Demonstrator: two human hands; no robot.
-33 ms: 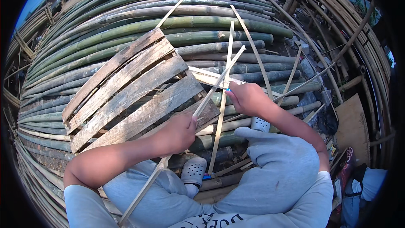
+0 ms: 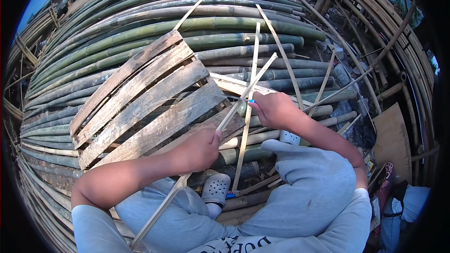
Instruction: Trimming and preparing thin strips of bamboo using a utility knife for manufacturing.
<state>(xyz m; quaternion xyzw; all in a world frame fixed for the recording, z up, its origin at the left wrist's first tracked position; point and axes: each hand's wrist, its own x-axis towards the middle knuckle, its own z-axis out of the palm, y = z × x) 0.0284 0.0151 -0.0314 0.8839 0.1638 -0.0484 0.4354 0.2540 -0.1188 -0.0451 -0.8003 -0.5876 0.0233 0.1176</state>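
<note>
My left hand (image 2: 199, 150) is closed around a long, pale bamboo strip (image 2: 259, 76). The strip slants from the far right, through my fist, down across my left thigh. My right hand (image 2: 275, 109) grips a small knife (image 2: 251, 100) by its blue handle; its thin blade, partly hidden, lies against the strip beyond my left fist. Just under this crossing, another upright bamboo strip (image 2: 245, 143) leans. To the left of my hands rests a weathered slatted wooden pallet (image 2: 145, 112).
Rows of green and grey bamboo poles (image 2: 225, 24) lie across the ground ahead and beneath me. Another leaning strip (image 2: 281, 49) stands beyond my right hand. A brown board (image 2: 393, 143) and stacked poles (image 2: 393, 23) are on the right. My grey clog (image 2: 216, 189) rests on the poles.
The held strip has shifted slightly forward and to the right with my left hand. My right hand has drawn a little to the left with the knife.
</note>
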